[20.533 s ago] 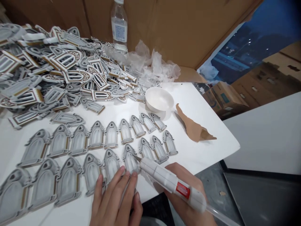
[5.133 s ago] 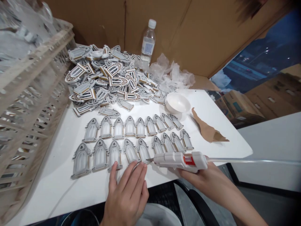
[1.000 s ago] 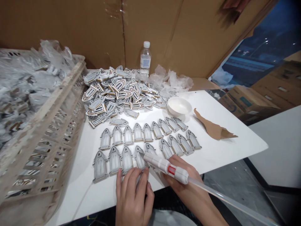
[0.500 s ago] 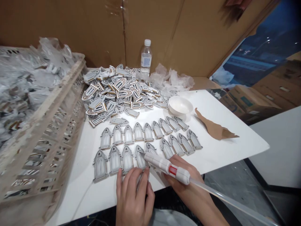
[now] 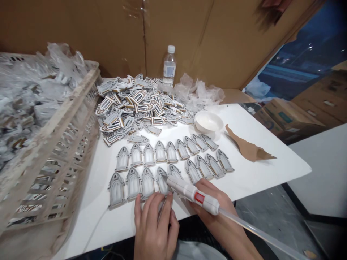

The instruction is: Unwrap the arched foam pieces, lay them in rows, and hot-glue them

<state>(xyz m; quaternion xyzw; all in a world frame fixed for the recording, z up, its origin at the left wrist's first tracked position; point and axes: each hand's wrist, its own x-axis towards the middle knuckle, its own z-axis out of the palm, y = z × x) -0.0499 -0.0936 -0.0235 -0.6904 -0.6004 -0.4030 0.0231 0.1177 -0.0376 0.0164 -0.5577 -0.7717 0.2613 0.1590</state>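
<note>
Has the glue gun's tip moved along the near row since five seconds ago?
Yes. The glue gun now touches the fourth arch piece; it was right of the fifth.

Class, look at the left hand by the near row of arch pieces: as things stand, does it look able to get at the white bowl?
Probably yes. The left hand lies flat at the near edge; only low arch pieces lie between it and the white bowl. The right hand, holding the glue gun, sits off to the side.
</note>
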